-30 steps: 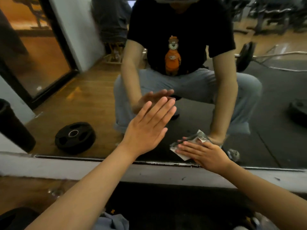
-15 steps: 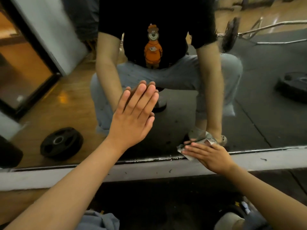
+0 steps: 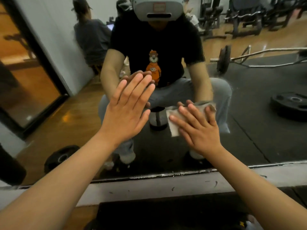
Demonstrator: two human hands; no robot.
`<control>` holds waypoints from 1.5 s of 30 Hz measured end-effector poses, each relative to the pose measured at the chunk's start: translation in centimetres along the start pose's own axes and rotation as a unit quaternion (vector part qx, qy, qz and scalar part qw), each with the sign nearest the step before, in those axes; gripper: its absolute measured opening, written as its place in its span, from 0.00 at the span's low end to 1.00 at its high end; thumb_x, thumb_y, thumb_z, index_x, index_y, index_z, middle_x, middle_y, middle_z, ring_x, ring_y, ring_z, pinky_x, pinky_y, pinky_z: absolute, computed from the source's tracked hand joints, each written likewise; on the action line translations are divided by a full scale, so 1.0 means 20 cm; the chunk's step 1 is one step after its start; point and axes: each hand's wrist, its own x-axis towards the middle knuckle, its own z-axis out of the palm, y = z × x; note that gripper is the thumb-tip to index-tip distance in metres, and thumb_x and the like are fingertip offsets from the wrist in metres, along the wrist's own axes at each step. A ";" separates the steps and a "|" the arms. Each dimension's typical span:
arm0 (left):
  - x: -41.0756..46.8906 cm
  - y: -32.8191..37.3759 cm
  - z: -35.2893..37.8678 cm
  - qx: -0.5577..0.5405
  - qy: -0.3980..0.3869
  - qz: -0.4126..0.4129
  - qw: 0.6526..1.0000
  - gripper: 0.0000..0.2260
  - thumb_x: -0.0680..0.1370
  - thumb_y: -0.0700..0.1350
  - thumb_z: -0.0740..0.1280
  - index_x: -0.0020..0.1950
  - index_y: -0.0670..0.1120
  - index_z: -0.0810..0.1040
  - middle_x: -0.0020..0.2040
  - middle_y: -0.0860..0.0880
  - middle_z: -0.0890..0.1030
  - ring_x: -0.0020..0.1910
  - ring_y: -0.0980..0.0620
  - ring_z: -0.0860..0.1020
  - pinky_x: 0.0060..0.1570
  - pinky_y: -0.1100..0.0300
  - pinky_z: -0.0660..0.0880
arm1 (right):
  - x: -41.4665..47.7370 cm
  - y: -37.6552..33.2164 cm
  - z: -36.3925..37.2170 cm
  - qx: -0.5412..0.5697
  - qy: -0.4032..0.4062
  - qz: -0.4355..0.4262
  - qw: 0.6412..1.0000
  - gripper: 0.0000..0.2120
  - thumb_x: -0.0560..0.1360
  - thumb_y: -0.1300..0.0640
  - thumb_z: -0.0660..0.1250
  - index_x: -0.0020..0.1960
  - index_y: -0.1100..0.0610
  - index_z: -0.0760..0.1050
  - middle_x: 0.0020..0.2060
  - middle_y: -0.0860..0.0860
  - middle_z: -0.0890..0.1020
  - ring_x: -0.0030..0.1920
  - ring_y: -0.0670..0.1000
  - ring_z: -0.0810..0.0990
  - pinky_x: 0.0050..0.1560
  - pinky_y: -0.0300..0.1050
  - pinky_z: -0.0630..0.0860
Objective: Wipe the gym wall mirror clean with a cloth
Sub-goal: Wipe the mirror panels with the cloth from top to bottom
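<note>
The wall mirror fills most of the view, and its lower edge meets a grey ledge. My left hand lies flat on the glass with straight fingers. A small grey cloth is pinned to the mirror under my right hand, whose spread fingers press it flat. Only the cloth's left and top edges show past the fingers. My own crouching reflection faces me in the glass.
Reflected in the mirror are black weight plates, a barbell on dark rubber flooring, gym machines at the back and a seated person. A dark cylinder stands at the left edge. A dark mat lies below the ledge.
My right hand has slid the cloth up the glass from the mirror's bottom edge to mid-height, and the cloth is spread flatter. The left hand stays flat on the mirror. The view has tilted upward.
</note>
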 end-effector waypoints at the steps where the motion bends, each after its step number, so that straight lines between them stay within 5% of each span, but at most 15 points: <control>1: 0.06 -0.04 -0.03 0.012 0.005 0.008 1.000 0.28 0.81 0.50 0.59 0.79 0.41 0.56 0.78 0.43 0.55 0.77 0.44 0.55 0.77 0.49 0.47 | 0.11 0.03 -0.04 -0.011 0.015 0.018 1.000 0.24 0.83 0.49 0.54 0.79 0.45 0.59 0.81 0.48 0.51 0.80 0.50 0.49 0.78 0.55 0.40; 11: 0.67 -0.48 -0.35 0.057 0.092 0.025 0.994 0.29 0.81 0.50 0.58 0.79 0.39 0.59 0.79 0.40 0.59 0.79 0.42 0.55 0.78 0.48 0.49 | 1.08 0.29 -0.41 -0.052 0.114 0.088 0.988 0.25 0.84 0.43 0.51 0.79 0.48 0.60 0.79 0.53 0.58 0.79 0.55 0.55 0.76 0.63 0.53; 29: 0.71 -0.55 -0.33 0.054 0.100 0.035 0.993 0.28 0.80 0.52 0.57 0.78 0.40 0.61 0.78 0.40 0.61 0.78 0.43 0.57 0.78 0.48 0.48 | 0.95 0.26 -0.37 -0.071 0.067 0.008 0.995 0.26 0.83 0.43 0.51 0.80 0.47 0.57 0.79 0.53 0.59 0.80 0.55 0.54 0.77 0.62 0.49; 33: 0.80 -0.62 -0.47 0.044 0.119 0.040 0.991 0.24 0.79 0.52 0.58 0.70 0.40 0.72 0.72 0.42 0.72 0.74 0.45 0.64 0.77 0.48 0.48 | 1.24 0.36 -0.51 -0.072 0.067 -0.019 0.995 0.26 0.82 0.43 0.53 0.79 0.47 0.59 0.79 0.52 0.59 0.79 0.55 0.55 0.76 0.63 0.52; 40: 1.21 -0.97 -0.72 0.049 0.166 -0.060 0.983 0.29 0.80 0.53 0.55 0.77 0.41 0.61 0.79 0.43 0.60 0.79 0.46 0.56 0.78 0.51 0.45 | 2.01 0.54 -0.77 -0.073 0.107 0.017 0.991 0.27 0.82 0.41 0.48 0.80 0.47 0.56 0.80 0.51 0.56 0.80 0.54 0.51 0.76 0.65 0.52; 45: 1.46 -1.13 -0.83 0.054 0.197 -0.108 0.973 0.30 0.80 0.55 0.53 0.78 0.40 0.59 0.80 0.43 0.58 0.79 0.46 0.54 0.78 0.54 0.42 | 2.54 0.68 -1.02 -0.072 0.104 0.062 0.990 0.28 0.81 0.39 0.44 0.80 0.43 0.50 0.81 0.48 0.52 0.80 0.52 0.46 0.77 0.64 0.43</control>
